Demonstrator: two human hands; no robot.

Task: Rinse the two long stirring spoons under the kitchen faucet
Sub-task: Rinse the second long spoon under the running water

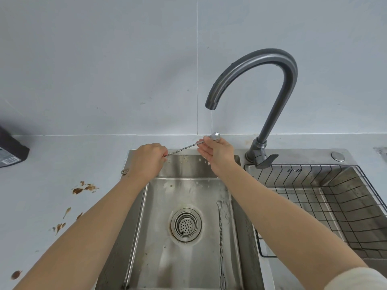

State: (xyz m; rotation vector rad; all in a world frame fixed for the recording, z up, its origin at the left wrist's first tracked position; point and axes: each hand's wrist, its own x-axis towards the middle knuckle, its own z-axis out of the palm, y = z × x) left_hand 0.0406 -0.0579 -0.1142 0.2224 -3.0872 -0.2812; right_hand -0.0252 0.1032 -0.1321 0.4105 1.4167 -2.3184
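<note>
Pale sleeve cuff at the lower right edge, then two bare forearms reaching forward over the sink.

Left hand: fingers curled tight round the lower part of a long spoon, whose forked tail pokes out past the hand over the sink's left rim. Right hand: thumb and forefinger pinch the same twisted shaft just below its round bowl, and the other fingers lie loosely stretched underneath. The spoon slants up from left to right above the back of the basin, with its bowl directly under the spout.

A thin thread of water runs from the curved grey faucet onto the bowl. The faucet's lever sits at its base, just right of the right hand.

Down in the basin, the second spoon lies flat along the right side, small bowl toward the back and forked end toward the front, just right of the round drain strainer.

The right-hand basin holds a black wire basket. Brown splashes mark the pale counter left of the sink, and a dark box sits at the far left edge.
</note>
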